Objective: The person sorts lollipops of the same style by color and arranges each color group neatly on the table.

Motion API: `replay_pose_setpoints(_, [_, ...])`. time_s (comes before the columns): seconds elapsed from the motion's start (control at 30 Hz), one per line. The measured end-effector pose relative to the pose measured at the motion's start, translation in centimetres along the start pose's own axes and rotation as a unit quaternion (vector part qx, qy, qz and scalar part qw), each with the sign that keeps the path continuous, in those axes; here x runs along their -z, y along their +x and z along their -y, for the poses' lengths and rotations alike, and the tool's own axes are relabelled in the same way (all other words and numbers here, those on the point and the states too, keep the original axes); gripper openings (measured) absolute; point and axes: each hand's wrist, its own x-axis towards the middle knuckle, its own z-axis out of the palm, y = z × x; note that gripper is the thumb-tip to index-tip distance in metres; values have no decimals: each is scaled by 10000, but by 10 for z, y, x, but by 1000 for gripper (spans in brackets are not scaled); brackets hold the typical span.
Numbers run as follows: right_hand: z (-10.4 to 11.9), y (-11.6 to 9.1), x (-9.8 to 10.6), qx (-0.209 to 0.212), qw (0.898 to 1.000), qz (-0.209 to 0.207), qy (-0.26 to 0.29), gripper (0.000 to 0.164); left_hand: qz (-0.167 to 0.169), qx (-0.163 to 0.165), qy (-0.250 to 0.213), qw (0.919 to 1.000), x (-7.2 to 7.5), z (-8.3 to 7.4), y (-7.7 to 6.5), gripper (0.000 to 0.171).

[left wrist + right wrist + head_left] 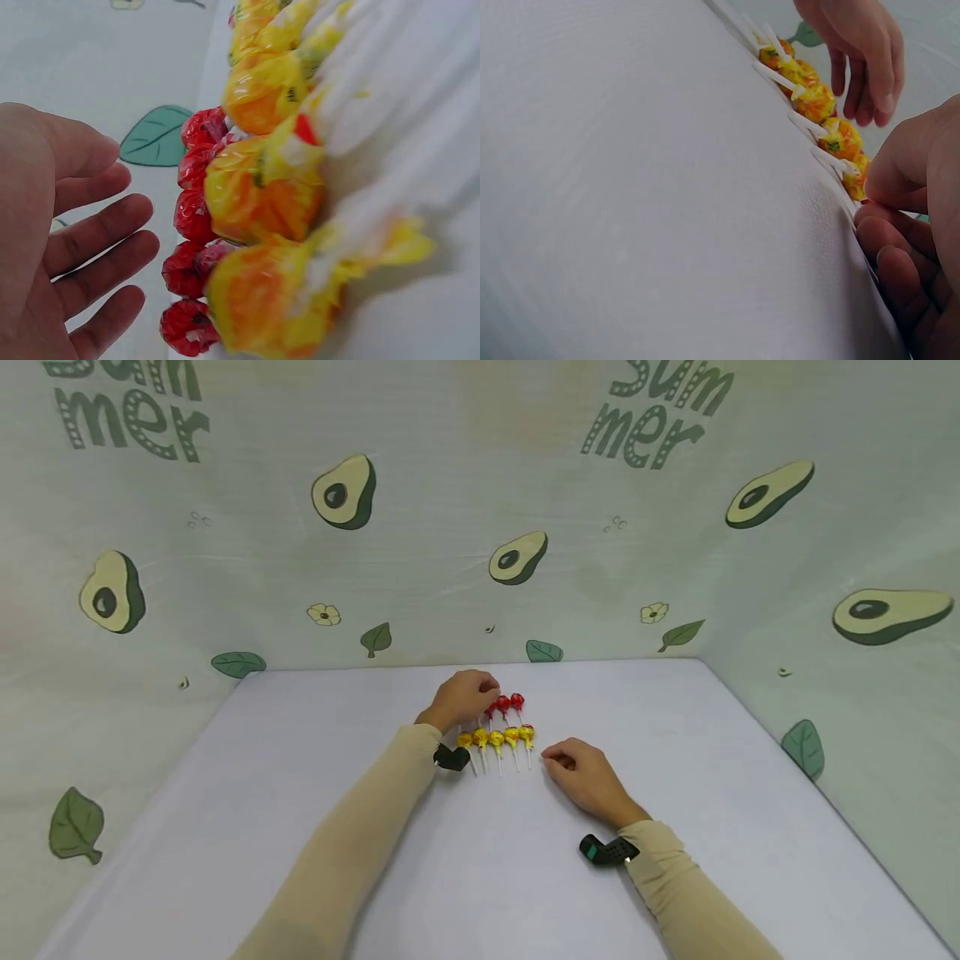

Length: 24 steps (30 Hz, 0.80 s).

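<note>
Several yellow-wrapped lollipops (497, 739) lie in a row on the white table, sticks toward the person. Behind them is a second row of red-wrapped lollipops (517, 701); in the head view its left end is hidden by the left hand (467, 697). That hand hovers by the red row, its fingers loosely bent and apart, holding nothing in the left wrist view, where red lollipops (193, 215) stand beyond large yellow lollipops (262, 191). To the right of the yellow row, the right hand (588, 777) rests on the table, fingers loosely curled around nothing visible.
The white table (480, 877) reaches back to a cloth backdrop (435, 568) printed with avocados and leaves. Dark straps (609, 850) circle both wrists, over beige sleeves. A side of the same cloth (885, 710) borders the table at right.
</note>
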Motion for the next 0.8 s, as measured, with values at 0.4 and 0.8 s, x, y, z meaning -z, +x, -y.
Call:
replay_pose_setpoints(0.4, [1,-4,2,-30,10000,22,7,13,-946,-338,231,9947,7,10,-40,18])
replay_pose_setpoints(0.8, [3,-5,0,-81,10000,45,2,13,-1066,-248,328,9934,20,22,-76,20])
